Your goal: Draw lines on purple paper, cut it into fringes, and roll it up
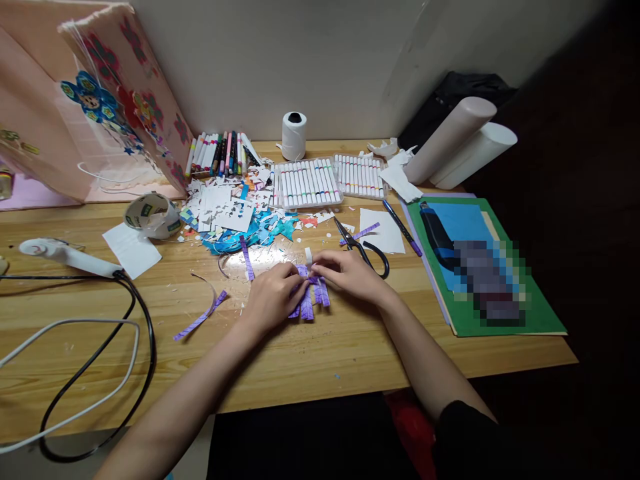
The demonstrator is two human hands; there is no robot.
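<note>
Low over the middle of the table, my left hand [276, 293] and my right hand [350, 275] meet at a bundle of purple paper strips [307, 308]. Fingers of both hands are closed on the strips' upper part, which they partly hide. The strips' lower ends fan out toward me. A small white piece [308, 255] sticks up between my fingertips; I cannot tell what it is. Loose purple strips lie around, one [247, 257] beyond my left hand and another [200, 321] to its left. Black-handled scissors [361, 248] rest just beyond my right hand.
Paper scraps [225, 207] pile up at the back, near marker boxes [307, 183] and a thread spool [294, 137]. A tape roll [153, 215], a white glue gun [75, 257] and looped cables lie left. A green folder [530, 313] is right; a pink decorated box [125, 87] stands back left.
</note>
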